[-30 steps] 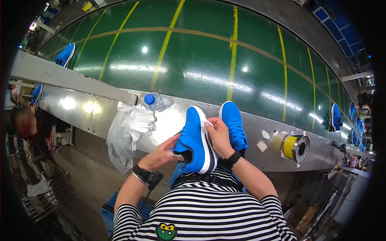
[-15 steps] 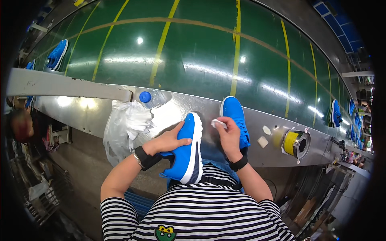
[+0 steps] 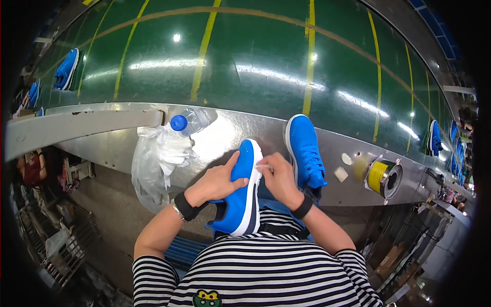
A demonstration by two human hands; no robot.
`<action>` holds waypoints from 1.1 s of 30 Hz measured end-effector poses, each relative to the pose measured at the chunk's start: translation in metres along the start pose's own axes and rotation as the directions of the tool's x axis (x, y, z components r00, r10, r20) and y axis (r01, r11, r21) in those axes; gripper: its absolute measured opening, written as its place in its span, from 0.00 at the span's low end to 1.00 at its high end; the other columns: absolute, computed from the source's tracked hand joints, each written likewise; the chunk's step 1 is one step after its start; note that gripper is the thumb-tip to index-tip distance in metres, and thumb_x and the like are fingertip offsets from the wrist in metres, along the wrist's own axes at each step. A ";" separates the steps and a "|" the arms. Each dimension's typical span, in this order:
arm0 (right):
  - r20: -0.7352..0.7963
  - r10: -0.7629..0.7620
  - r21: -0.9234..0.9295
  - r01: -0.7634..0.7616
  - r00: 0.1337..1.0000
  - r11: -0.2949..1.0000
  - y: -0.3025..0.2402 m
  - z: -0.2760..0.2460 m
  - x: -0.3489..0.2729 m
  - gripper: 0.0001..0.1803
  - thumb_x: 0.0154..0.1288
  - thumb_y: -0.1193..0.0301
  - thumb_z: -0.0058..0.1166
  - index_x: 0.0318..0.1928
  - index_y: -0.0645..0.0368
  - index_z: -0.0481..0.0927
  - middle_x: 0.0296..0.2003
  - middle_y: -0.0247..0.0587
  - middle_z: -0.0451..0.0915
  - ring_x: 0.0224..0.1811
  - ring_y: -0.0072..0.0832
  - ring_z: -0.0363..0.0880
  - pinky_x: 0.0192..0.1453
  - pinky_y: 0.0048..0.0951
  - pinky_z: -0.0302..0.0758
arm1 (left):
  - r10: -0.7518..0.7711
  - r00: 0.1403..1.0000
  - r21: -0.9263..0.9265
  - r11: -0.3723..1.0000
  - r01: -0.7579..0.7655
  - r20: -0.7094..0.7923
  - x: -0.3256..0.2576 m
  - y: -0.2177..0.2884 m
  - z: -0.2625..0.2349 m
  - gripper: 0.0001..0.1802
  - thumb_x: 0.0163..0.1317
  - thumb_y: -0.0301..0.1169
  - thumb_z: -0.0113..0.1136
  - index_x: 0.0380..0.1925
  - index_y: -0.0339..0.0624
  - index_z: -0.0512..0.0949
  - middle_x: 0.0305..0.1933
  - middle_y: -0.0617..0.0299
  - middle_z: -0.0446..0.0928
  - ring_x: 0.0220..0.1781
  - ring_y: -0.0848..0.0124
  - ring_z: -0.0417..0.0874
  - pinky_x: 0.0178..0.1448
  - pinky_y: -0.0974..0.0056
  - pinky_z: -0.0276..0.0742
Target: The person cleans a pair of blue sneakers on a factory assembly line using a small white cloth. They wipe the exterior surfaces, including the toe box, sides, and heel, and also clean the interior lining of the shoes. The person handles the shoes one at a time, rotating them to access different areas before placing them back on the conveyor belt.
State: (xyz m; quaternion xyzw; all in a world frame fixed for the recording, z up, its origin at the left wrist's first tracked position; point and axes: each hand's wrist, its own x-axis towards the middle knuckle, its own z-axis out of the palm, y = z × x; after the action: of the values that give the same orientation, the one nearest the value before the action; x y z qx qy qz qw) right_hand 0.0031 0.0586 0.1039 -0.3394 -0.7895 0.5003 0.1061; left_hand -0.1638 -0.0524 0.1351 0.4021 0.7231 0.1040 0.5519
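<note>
My left hand (image 3: pixel 217 181) is closed round the upper of a blue sneaker (image 3: pixel 238 207), which is tipped on its side so that its white sole faces right. Pinched in the fingers of my right hand (image 3: pixel 280 179) is a small white cloth (image 3: pixel 264 167), held against the edge of that sole near the toe. Just right of my right hand, a second blue sneaker (image 3: pixel 305 148) rests upright on the metal ledge (image 3: pixel 255 123), its toe pointing away from me.
A green conveyor belt (image 3: pixel 255 46) with yellow lines runs beyond the ledge, carrying more blue sneakers at both ends. Left stand a clear bottle (image 3: pixel 194 122) with a blue cap and a plastic bag (image 3: pixel 148 169) of white cloths. Right lie a pale square block (image 3: pixel 341 174) and a yellow-labelled tin (image 3: pixel 381 177).
My right hand has moved left with the white cloth, from beside the upright sneaker to the held sneaker's sole. My left hand keeps its hold. The whole view has shifted slightly.
</note>
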 end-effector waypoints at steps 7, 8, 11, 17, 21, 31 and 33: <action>-0.099 0.012 -0.035 -0.015 0.995 0.999 0.009 0.005 0.019 0.03 0.55 0.76 0.55 0.31 0.62 0.78 0.27 0.45 0.72 0.28 0.39 0.74 0.33 0.34 0.70 | -0.007 1.000 -0.006 1.000 0.007 -0.001 0.001 0.007 0.002 0.46 0.56 0.50 0.54 0.67 0.36 0.48 0.40 0.34 0.77 0.44 0.41 0.78 0.51 0.50 0.72; -0.102 -0.013 -0.027 0.010 0.995 1.000 0.006 0.005 0.014 0.03 0.55 0.76 0.55 0.30 0.62 0.78 0.26 0.45 0.72 0.28 0.39 0.73 0.32 0.34 0.69 | -0.009 1.000 -0.001 1.000 0.009 -0.012 0.001 0.006 0.003 0.46 0.56 0.50 0.54 0.67 0.36 0.48 0.40 0.34 0.77 0.44 0.41 0.78 0.51 0.50 0.72; -0.059 0.044 0.057 -0.040 0.997 0.998 -0.002 0.004 0.003 0.01 0.54 0.78 0.55 0.29 0.62 0.78 0.27 0.46 0.70 0.30 0.40 0.73 0.34 0.34 0.69 | -0.035 0.999 0.024 0.999 0.035 0.009 0.001 0.011 0.001 0.46 0.56 0.50 0.54 0.67 0.35 0.48 0.38 0.34 0.77 0.43 0.41 0.78 0.51 0.50 0.72; -0.087 -0.020 -0.087 0.012 0.996 0.996 0.027 0.023 0.049 0.03 0.53 0.75 0.56 0.29 0.61 0.79 0.29 0.47 0.73 0.34 0.45 0.73 0.40 0.41 0.69 | -0.052 0.998 0.032 0.998 0.052 0.030 -0.001 0.014 0.001 0.46 0.57 0.48 0.54 0.68 0.37 0.46 0.44 0.34 0.76 0.48 0.42 0.77 0.54 0.54 0.71; 0.020 0.146 -0.082 -0.144 0.989 0.986 0.032 0.029 0.071 0.04 0.52 0.73 0.56 0.29 0.60 0.80 0.32 0.46 0.73 0.39 0.45 0.71 0.44 0.43 0.67 | -0.032 0.999 0.019 0.999 0.032 0.004 -0.001 0.009 0.004 0.45 0.57 0.47 0.55 0.68 0.37 0.47 0.47 0.34 0.74 0.50 0.43 0.76 0.55 0.54 0.70; -0.086 -0.080 -0.244 0.057 0.993 0.968 -0.008 0.011 0.001 0.02 0.55 0.72 0.56 0.30 0.56 0.80 0.28 0.39 0.69 0.38 0.38 0.68 0.43 0.38 0.61 | 0.048 0.996 0.027 0.999 -0.047 -0.073 0.000 -0.002 0.012 0.44 0.57 0.49 0.52 0.67 0.36 0.49 0.37 0.34 0.77 0.42 0.41 0.78 0.49 0.49 0.72; -0.076 -0.122 -0.245 0.100 0.990 0.964 -0.011 0.011 -0.011 0.03 0.54 0.73 0.56 0.31 0.56 0.80 0.28 0.38 0.69 0.39 0.37 0.68 0.43 0.37 0.60 | 0.046 0.997 0.033 0.998 -0.044 -0.069 0.000 -0.001 0.011 0.44 0.57 0.49 0.53 0.67 0.37 0.49 0.37 0.34 0.77 0.42 0.41 0.78 0.49 0.49 0.73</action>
State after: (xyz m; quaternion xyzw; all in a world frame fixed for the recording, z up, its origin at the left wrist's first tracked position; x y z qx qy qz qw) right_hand 0.0009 0.0405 0.1099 -0.3271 -0.8564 0.3784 0.1277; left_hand -0.1549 -0.0566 0.1302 0.4230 0.7343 0.1188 0.5174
